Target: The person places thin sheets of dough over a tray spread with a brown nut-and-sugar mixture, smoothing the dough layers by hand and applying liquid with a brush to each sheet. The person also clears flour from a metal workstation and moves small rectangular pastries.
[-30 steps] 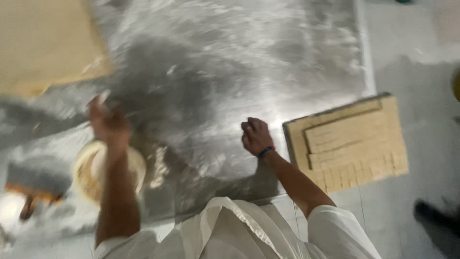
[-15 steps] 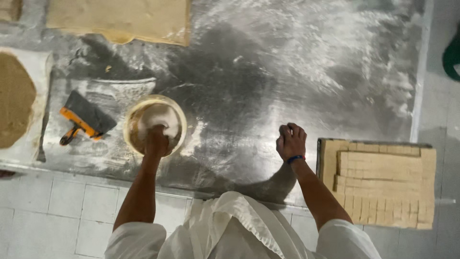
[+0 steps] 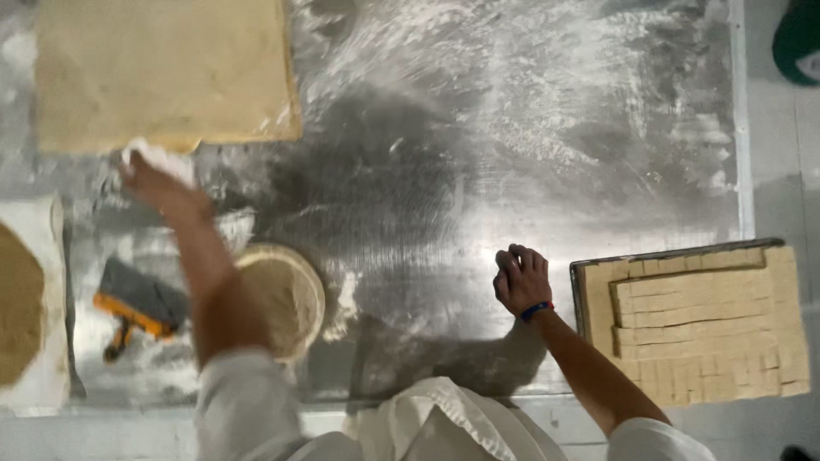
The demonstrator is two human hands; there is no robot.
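My left hand (image 3: 158, 181) is raised over the floured steel table (image 3: 512, 128), blurred, closed around a white handful of flour just below the flat sheet of dough (image 3: 162, 72). Under my left forearm stands a round bowl of flour (image 3: 286, 299). Curled into a loose fist with nothing in it, my right hand (image 3: 521, 280) rests on the table and wears a blue wristband. It lies just left of a tray (image 3: 579, 290) stacked with cut dough strips (image 3: 700, 320).
A scraper with an orange handle (image 3: 137, 303) lies left of the bowl. A white tray with a brown round mass (image 3: 17, 312) sits at the far left edge. A green object (image 3: 799, 38) shows at the top right corner. White tiles run along the table's near edge.
My left hand has come out of the flour bowl and moved up toward the dough sheet with flour in it. My right hand has stayed in a fist on the table.
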